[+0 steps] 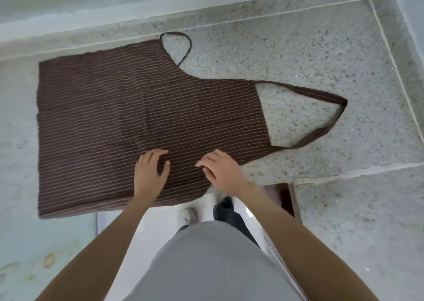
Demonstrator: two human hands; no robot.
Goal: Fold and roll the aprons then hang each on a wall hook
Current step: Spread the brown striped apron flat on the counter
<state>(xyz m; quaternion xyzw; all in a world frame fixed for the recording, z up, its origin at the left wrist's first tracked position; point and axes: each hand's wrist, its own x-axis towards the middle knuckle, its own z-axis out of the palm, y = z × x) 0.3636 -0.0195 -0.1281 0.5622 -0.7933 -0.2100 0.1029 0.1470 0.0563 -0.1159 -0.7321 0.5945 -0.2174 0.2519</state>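
Observation:
A brown apron (128, 108) with thin pale stripes lies spread flat on a speckled stone counter (298, 48), its bib pointing right. Its neck loop (330, 117) trails off to the right, and a thin waist tie (183, 46) curls at the far edge. My left hand (150, 174) rests palm down on the near part of the cloth, fingers spread. My right hand (221, 169) presses the cloth beside it, fingers pointing left. Neither hand grips the fabric.
The counter's near edge (321, 177) steps back on the right, with more counter (355, 232) below it. A raised ledge (114, 32) runs along the far side. My shoes (190, 216) stand on a white floor. The apron's near edge overhangs the counter.

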